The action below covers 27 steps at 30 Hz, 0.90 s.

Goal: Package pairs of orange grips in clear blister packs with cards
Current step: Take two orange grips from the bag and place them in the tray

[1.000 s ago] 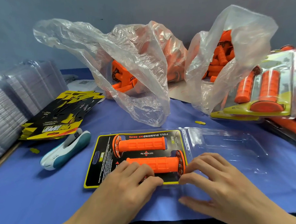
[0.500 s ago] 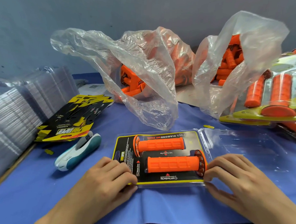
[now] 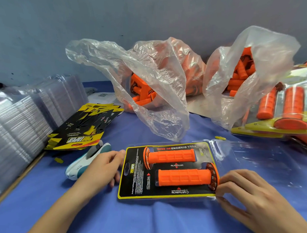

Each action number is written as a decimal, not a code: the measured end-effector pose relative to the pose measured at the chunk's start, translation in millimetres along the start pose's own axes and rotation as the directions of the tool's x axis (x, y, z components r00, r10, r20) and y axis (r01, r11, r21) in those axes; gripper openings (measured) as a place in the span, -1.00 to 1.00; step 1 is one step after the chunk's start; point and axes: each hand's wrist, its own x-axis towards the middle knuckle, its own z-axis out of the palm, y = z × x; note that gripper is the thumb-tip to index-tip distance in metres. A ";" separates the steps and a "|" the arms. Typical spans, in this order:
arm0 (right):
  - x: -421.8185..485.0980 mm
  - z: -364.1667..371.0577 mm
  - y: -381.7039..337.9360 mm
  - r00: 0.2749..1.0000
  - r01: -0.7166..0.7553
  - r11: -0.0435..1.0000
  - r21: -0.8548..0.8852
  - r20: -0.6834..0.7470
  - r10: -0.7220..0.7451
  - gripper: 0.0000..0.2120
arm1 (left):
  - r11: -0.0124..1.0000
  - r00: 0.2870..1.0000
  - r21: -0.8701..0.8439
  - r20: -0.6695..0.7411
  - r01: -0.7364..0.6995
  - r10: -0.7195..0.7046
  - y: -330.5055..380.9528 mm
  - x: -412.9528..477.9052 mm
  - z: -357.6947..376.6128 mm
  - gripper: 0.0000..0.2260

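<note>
Head cam: the pack [image 3: 165,197] lies flat on the blue cloth [image 3: 145,219], card [image 3: 135,178] and two grips [image 3: 182,177] inside, lid [image 3: 262,160] flopped open to the right. Left hand [image 3: 102,168] rests loose fingers against its left edge; right hand [image 3: 242,191] pinches the right edge, fingers curled. Stapler [image 3: 88,161] sits just behind the left hand; card stack [image 3: 84,126] and empty blisters [image 3: 18,129] further left; bags [image 3: 158,92] behind, finished packs [image 3: 280,112] far right.

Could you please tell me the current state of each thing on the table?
blister pack: open, lid flat to the right
orange grips: two seated on the card, uncovered
left bag: mouth open
right bag: mouth open
stapler: lying down, not held
left hand: touches pack's left edge
right hand: pinches pack's fold
finished pack: closed
</note>
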 end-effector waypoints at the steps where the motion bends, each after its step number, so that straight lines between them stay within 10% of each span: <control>1: 1.3 -0.6 -1.3 1.000 0.002 1.000 -0.002 0.001 -0.002 -0.79 | 1.000 1.000 0.016 0.018 0.009 -0.010 1.1 2.4 0.6 -0.60; 21: 15.6 -5.4 -24.8 0.999 -0.021 0.996 0.085 0.045 0.017 -0.79 | 0.995 0.998 0.077 -0.016 0.063 -0.062 -7.6 4.0 -11.2 -0.82; 27: 34.4 -19.6 -23.9 0.913 -0.397 0.859 0.324 0.038 0.407 -0.68 | 0.996 0.998 0.073 -0.048 0.052 -0.049 -9.7 0.0 -7.5 -0.82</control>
